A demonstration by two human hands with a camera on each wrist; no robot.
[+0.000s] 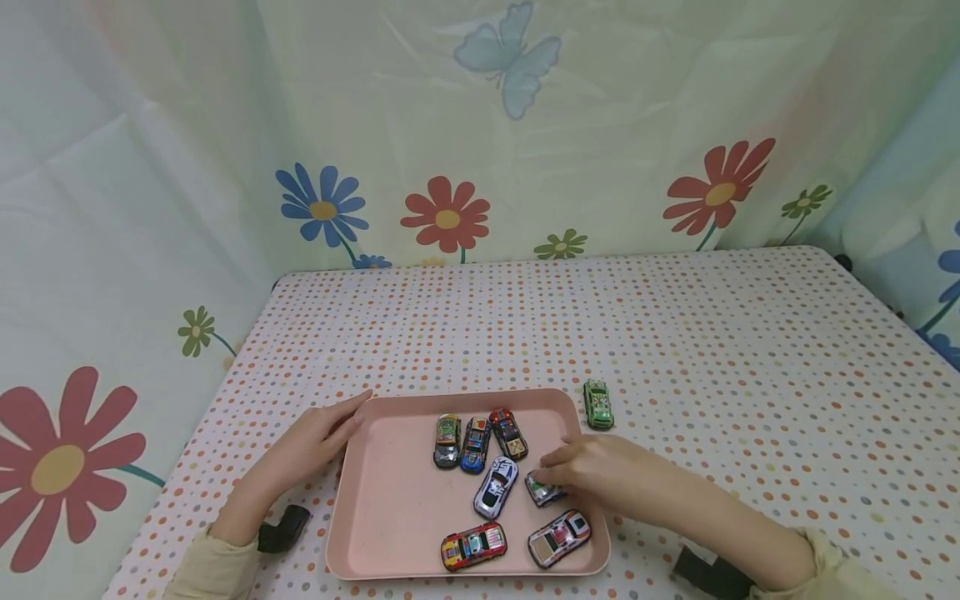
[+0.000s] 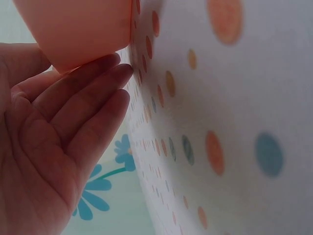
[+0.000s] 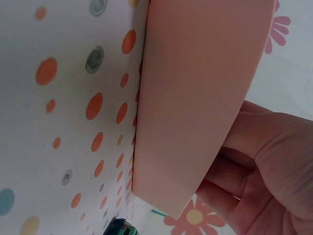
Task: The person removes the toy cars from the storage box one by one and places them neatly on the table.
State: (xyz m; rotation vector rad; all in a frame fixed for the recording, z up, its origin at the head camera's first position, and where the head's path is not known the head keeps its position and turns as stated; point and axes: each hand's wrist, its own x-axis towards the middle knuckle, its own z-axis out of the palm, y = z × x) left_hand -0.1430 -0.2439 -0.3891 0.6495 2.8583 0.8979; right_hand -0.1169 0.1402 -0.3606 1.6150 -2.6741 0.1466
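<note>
A pink tray (image 1: 405,492) holds several small toy cars. My left hand (image 1: 322,437) rests against the tray's far left corner, its fingers extended along the outside, as the left wrist view (image 2: 73,107) also shows. Over the tray's right wall reaches my right hand (image 1: 592,471), its fingertips gripping a green and silver toy car (image 1: 542,493), partly covered by them. In the right wrist view the tray wall (image 3: 190,98) hides those fingertips. Nearby are a white and blue car (image 1: 496,487) and a white, pink and tan car (image 1: 559,538).
A green toy car (image 1: 598,405) stands on the dotted tablecloth (image 1: 480,333) outside the tray's far right corner. Inside, three cars, including a blue one (image 1: 476,446), line up near the back wall. A red and yellow car (image 1: 474,547) lies near the front. Flowered curtain (image 1: 600,167) surrounds the table.
</note>
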